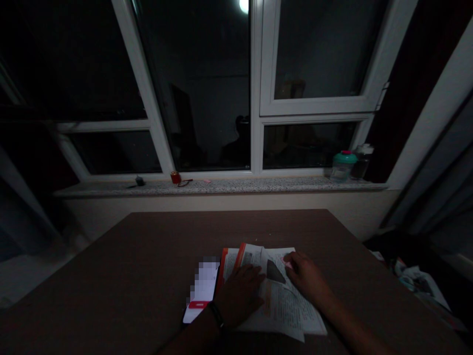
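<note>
An open book [275, 303] with printed pages and an orange-red cover edge lies on the dark brown table [148, 266] near its front edge. My left hand [238, 293] rests flat on the book's left page, fingers spread. My right hand [305, 276] lies on the right page, its fingertips close to a small pink thing at the page top; whether the fingers hold it is unclear. A phone [201, 291] with a lit screen lies just left of the book, beside my left wrist, which wears a dark band.
Behind the table runs a speckled stone windowsill [258, 186] under dark windows with white frames. On it stand a teal-lidded jar [342, 166], a bottle [362, 160], a small red object [175, 177] and a dark item [139, 181]. Clutter lies on the floor at right [417, 283].
</note>
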`<state>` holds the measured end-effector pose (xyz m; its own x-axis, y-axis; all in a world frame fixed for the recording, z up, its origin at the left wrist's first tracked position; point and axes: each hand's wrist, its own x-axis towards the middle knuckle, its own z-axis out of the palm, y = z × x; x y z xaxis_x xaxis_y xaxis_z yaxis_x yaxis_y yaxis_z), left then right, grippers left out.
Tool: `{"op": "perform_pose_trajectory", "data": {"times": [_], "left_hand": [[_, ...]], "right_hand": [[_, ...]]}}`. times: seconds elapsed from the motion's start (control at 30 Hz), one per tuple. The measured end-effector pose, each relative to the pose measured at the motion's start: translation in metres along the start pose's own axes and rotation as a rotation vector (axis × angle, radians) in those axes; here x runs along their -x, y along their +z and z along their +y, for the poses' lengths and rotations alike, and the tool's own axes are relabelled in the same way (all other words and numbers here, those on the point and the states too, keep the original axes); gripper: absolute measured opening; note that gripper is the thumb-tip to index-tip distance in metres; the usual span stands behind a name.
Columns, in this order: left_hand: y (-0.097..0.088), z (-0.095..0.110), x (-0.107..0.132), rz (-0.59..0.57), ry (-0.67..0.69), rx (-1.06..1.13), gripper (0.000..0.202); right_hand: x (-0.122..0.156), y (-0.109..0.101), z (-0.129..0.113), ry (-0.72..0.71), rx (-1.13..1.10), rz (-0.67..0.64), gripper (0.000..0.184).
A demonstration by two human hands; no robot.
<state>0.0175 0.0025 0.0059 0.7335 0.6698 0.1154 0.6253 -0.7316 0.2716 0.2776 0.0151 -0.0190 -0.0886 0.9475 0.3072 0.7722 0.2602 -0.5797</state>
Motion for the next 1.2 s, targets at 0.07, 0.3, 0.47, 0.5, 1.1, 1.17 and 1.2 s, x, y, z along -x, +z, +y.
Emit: {"op": "perform_pose_trajectory", "data": {"times": [0.07,0.3,0.47,0.5,1.1,1.17,1.2], "left_hand": [[0.001,0.0,0.0,0.008,-0.049,-0.007,0.054],[-0.001,-0.002,0.004,0.005,-0.033,-0.01,0.066],[0.003,-0.004,0.004,0.02,-0.015,0.002,0.069],[0.003,-0.004,0.004,0.024,-0.015,0.003,0.068],[-0.001,-0.001,0.002,0.09,-0.011,0.039,0.053],[0.0,-0.001,0.001,0.098,-0.014,0.045,0.048],[0.0,-0.001,0.002,0.104,-0.018,0.046,0.047]], "right_hand": [[0.0,-0.002,-0.001,-0.03,-0.038,0.009,0.018],[0.0,-0.008,-0.015,-0.096,-0.154,0.044,0.02],[0.001,-0.006,-0.017,-0.114,-0.173,0.049,0.015],[0.001,-0.006,-0.017,-0.105,-0.171,0.046,0.014],[0.016,-0.005,-0.049,-0.434,-0.119,-0.215,0.02],[0.015,-0.005,-0.05,-0.434,-0.097,-0.241,0.022],[0.015,-0.005,-0.05,-0.431,-0.093,-0.247,0.022]]}}
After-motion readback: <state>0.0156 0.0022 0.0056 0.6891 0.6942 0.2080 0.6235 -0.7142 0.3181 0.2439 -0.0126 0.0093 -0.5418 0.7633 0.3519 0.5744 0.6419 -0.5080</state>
